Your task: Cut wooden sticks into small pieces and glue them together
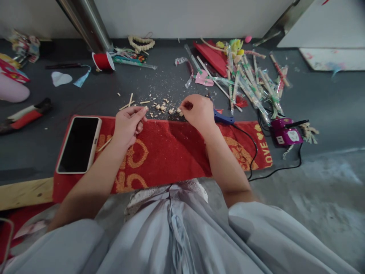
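My left hand is closed in a pinch above the red towel, a small pale wooden piece between thumb and forefinger. To its right my right hand is also pinched, its fingertips at the edge of a scatter of small pale wooden bits. Whatever those fingertips hold, if anything, is too small to make out. Thin wooden sticks lie just beyond my left hand. Partly hidden behind my right wrist is a blue-handled tool with a black cable.
A phone lies on the towel's left end. Wrapped sticks are heaped at the back right, near a purple box. Toward the back left are a red ribbon spool and a beaded loop. Red-handled pliers lie far left.
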### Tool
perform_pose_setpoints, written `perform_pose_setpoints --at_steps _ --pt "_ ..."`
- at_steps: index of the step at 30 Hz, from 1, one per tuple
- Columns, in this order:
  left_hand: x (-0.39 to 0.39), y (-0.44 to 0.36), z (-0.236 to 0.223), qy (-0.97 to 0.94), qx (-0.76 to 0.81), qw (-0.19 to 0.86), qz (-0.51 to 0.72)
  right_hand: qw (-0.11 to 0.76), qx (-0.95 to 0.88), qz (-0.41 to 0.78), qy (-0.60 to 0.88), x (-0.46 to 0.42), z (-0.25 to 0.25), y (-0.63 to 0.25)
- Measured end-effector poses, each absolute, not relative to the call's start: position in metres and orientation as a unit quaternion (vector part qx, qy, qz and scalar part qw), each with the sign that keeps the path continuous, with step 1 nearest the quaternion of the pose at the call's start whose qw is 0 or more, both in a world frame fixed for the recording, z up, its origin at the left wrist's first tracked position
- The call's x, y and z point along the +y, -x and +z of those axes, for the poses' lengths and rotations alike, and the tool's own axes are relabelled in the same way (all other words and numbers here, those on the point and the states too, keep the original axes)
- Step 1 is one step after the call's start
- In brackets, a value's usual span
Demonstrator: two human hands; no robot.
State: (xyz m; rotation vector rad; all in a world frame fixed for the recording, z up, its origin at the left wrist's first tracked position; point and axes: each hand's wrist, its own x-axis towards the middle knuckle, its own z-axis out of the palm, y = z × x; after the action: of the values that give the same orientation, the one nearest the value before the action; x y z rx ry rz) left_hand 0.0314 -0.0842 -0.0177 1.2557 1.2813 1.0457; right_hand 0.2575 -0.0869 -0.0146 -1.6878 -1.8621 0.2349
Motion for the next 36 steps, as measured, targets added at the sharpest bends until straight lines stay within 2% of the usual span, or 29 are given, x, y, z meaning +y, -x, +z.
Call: perform_pose_setpoints --at_steps 4,12,23,36 --pt "-0.084 -0.030 -0.019 -0.535 0.525 0.504 0.430 0.313 -0.714 0.079 0.622 -0.085 -0.018 -0.260" --pt "-0.086 -0.032 -0.014 -0.515 0.517 0.539 0.420 0.255 -0.736 0.084 0.621 -0.091 -0.016 -0.249" --pt "-0.095 -0.037 -0.014 -0.558 0.513 0.547 0.354 0.321 -0.800 0.185 0.472 -0.105 -0.011 -0.224" --pt "-0.099 -0.041 -0.011 -0.539 0.508 0.584 0.333 0.299 -0.823 0.135 0.463 -0.103 -0.016 -0.222"
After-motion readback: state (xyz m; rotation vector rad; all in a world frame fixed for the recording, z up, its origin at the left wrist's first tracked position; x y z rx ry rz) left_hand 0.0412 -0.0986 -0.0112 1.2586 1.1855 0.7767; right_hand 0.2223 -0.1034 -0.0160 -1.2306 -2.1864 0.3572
